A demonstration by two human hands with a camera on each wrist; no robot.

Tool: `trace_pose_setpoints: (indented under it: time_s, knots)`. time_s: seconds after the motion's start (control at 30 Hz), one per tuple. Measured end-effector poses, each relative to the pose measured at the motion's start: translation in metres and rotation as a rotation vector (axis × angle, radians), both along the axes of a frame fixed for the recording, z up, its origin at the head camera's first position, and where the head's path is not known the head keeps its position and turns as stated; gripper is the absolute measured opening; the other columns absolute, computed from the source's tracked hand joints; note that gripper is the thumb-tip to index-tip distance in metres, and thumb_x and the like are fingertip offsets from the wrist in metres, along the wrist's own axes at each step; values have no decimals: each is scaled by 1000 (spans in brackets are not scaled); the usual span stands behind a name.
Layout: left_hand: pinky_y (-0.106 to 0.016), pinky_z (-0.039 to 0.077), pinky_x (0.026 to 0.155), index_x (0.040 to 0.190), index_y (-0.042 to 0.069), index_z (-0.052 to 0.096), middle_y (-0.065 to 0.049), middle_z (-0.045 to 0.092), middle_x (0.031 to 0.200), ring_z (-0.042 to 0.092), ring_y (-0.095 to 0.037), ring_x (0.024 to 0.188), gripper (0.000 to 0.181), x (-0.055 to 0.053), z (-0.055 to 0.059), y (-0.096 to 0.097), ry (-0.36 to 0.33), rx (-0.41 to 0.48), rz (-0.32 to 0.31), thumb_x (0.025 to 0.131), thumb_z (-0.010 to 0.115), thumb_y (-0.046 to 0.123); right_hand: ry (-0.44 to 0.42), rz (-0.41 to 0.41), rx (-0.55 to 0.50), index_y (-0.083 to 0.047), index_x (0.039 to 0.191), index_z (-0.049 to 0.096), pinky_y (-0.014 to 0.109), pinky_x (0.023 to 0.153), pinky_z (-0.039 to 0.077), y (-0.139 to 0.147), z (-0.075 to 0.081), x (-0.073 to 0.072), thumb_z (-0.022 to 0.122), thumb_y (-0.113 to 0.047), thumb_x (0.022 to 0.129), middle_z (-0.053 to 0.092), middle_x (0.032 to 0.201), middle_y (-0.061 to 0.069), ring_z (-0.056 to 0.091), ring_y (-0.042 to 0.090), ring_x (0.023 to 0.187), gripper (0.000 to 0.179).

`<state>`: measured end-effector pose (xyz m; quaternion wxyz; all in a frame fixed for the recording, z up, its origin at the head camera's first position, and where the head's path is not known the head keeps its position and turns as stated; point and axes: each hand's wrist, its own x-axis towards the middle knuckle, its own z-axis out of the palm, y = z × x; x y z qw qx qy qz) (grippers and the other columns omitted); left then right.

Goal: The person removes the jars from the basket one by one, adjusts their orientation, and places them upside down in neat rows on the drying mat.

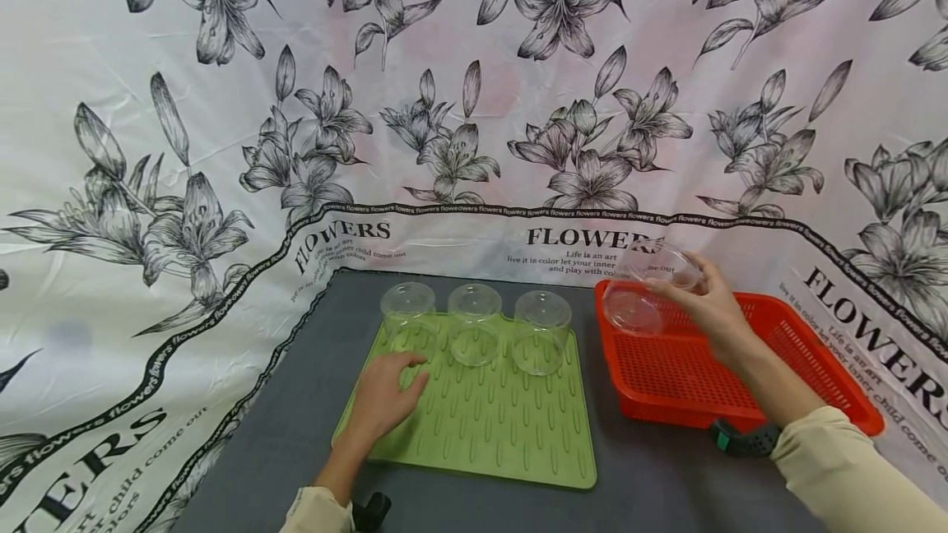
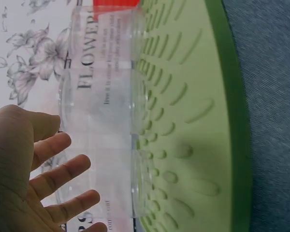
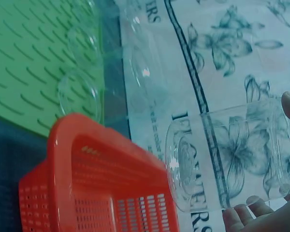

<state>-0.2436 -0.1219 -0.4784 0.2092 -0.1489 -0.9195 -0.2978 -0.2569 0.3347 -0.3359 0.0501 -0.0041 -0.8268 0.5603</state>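
Observation:
My right hand point(image 1: 707, 303) grips a clear cylindrical jar point(image 1: 634, 312) by one end, holding it tilted over the far left part of the red basket point(image 1: 629, 408). In the right wrist view, the ringed end of this jar point(image 3: 237, 154) is between thumb and fingers. Three similar clear jars stand in a row along the back of the green mat: a left one point(image 1: 409, 315), a middle one point(image 1: 475, 324) and a right one point(image 1: 543, 332). My left hand point(image 1: 385, 397) hovers just in front of the left jar, its fingers spread and holding nothing.
The green ridged mat point(image 1: 489, 442) lies on a dark grey table point(image 1: 296, 426), left of the basket. A white curtain point(image 1: 459, 245) with printed flowers rises right behind the table and along both sides.

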Motion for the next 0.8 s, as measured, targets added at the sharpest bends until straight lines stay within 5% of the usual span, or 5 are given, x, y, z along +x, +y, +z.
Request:
trace_pose_setpoints:
  time_s: [0.13, 0.37, 0.53, 0.8]
  knots:
    - [-52, 54, 95, 119, 14, 75, -5, 75, 116, 68, -29, 112, 27, 1, 7, 4, -26, 37, -26, 94, 73, 26, 11, 56, -28, -25, 166, 5, 64, 115, 33, -10, 3, 5, 63, -41, 100, 25, 159, 25, 41, 24, 130, 88]
    - [-55, 50, 102, 123, 17, 72, -4, 71, 125, 63, -31, 123, 30, 1, 19, 13, -78, 110, -101, 95, 72, 27, 1, 119, -15, -28, 166, 1, 66, 115, 32, -27, 8, 14, 67, -37, 99, 33, 154, 22, 56, 8, 106, 95]
    - [-59, 46, 108, 126, 19, 71, -4, 69, 130, 58, -33, 131, 33, 3, 29, 21, -103, 151, -146, 94, 74, 28, 4, 174, -20, -27, 166, 2, 66, 116, 32, -40, 11, 20, 69, -32, 98, 37, 153, 23, 56, 5, 108, 95]
    - [-63, 43, 110, 133, 24, 66, -3, 63, 141, 51, -33, 140, 43, 5, 47, 36, -153, 197, -219, 92, 76, 33, 5, 233, 37, -32, 165, 11, 62, 111, 40, -62, 12, 32, 74, -31, 94, 37, 157, 20, 45, 35, 137, 95]
